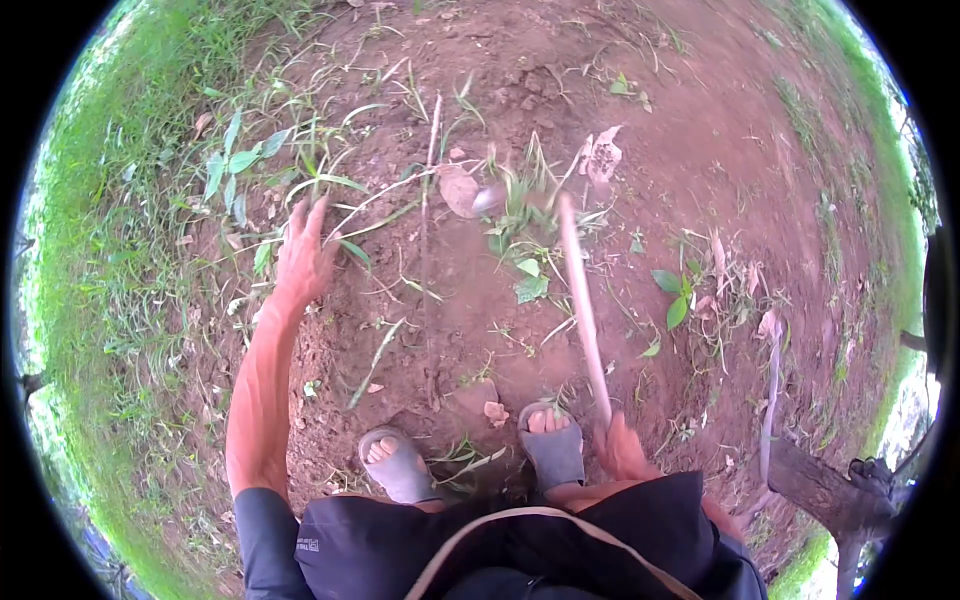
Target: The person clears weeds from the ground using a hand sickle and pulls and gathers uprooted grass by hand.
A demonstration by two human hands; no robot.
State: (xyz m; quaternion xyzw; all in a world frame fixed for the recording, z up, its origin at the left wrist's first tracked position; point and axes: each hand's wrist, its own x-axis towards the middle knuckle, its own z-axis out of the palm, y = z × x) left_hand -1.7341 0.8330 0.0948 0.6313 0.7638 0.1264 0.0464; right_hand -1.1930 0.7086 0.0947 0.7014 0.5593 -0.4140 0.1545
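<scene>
My right hand (624, 452) is closed around the lower end of a long wooden handle, beside my right foot. The handle belongs to a hoe (580, 290), which slants up and away from me. Its head is smeared by motion over a tuft of cut grass (530, 205), with a pale metallic glint at its left. My left hand (304, 262) reaches forward on the left, fingers stretched out at the base of a green grass clump (318, 180). A thin dry stem (385, 190) runs rightward from near those fingers.
Both sandalled feet (400, 468) stand on reddish soil (470, 330). Thick grass (130, 260) borders the left side. A broad-leaved weed (235, 165) grows beyond my left hand, and a small leafy plant (678, 298) stands right. A woody trunk (825, 490) lies at lower right.
</scene>
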